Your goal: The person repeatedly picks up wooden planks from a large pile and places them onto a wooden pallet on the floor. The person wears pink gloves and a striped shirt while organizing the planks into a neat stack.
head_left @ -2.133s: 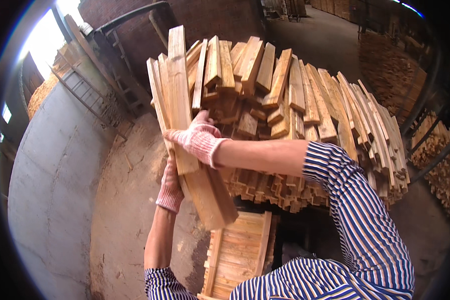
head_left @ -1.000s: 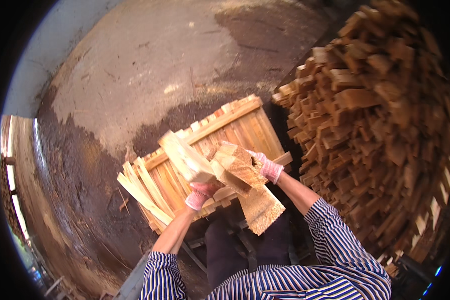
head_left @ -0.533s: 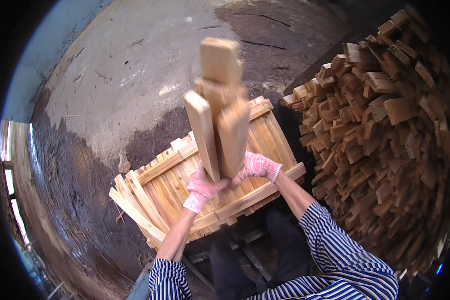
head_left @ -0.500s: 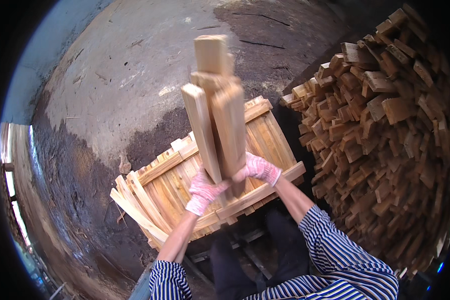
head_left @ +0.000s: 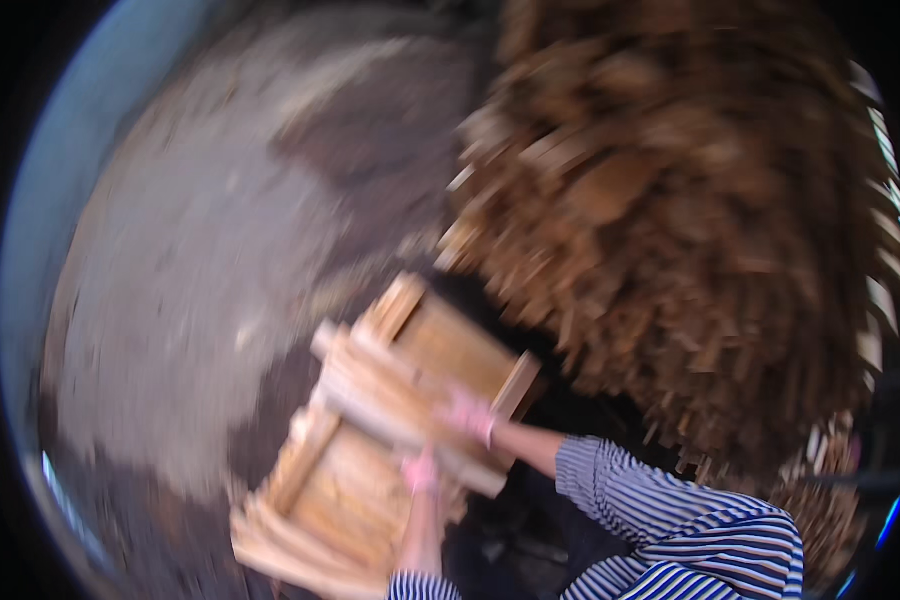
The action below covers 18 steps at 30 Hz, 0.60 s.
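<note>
Motion smears the whole view. A few pale wooden boards [head_left: 375, 395] lie side by side across a low rack of wooden slats [head_left: 350, 475]. My left hand [head_left: 420, 470], in a pink knit glove, is at their near left side. On the other side, my right hand [head_left: 468, 412], gloved alike, rests against or over the boards. The fingers of both hands are too blurred to show whether they grip.
A tall pile of short wooden pieces [head_left: 660, 230] fills the right side. Stained concrete floor [head_left: 200, 270] spreads out at the left. A crosspiece [head_left: 520, 385] edges the rack near the pile.
The boards I held upright between both hands have come down flat across the rack. The view has swung right, bringing the wood pile closer to the middle.
</note>
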Each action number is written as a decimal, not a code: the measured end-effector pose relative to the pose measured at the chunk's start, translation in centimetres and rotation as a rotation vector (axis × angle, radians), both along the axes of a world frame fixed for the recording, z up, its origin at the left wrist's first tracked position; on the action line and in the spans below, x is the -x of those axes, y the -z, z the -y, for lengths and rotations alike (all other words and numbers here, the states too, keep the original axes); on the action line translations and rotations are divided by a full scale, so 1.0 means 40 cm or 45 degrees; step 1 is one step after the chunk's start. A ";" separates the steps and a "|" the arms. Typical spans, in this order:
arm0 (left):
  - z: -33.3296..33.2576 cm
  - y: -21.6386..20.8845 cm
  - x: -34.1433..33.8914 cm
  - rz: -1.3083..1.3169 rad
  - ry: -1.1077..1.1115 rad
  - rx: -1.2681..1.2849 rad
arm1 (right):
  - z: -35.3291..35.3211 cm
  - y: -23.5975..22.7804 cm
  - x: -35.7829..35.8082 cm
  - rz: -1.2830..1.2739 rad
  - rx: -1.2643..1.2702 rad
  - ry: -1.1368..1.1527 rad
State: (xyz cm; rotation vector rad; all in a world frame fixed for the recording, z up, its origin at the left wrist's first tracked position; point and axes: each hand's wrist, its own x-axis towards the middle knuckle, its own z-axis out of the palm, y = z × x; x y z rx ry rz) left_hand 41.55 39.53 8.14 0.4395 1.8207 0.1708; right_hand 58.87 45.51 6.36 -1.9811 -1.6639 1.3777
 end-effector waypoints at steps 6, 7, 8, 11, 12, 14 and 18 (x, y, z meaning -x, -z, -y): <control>0.018 -0.202 0.140 -0.445 -0.099 -0.250 | 0.141 -0.542 -0.025 -0.169 0.084 -0.076; -0.022 -0.260 0.096 -0.322 -0.038 -0.447 | 0.173 -0.608 -0.096 -0.225 0.129 0.008; -0.079 -0.344 0.120 -0.252 -0.050 -0.496 | 0.166 -0.755 -0.104 -0.345 0.168 0.025; -0.252 -0.475 0.105 0.048 0.041 -0.730 | 0.202 -0.906 -0.198 -0.378 -0.288 0.073; -0.315 -0.633 0.044 0.145 0.110 -0.754 | 0.197 -0.995 -0.232 -0.447 -0.440 0.073; -0.390 -0.914 -0.042 0.414 -0.050 -1.013 | 0.170 -1.271 -0.271 -0.642 -0.494 0.088; -0.492 -1.323 -0.301 0.975 0.005 -1.285 | 0.086 -1.623 -0.445 -0.593 -1.026 0.382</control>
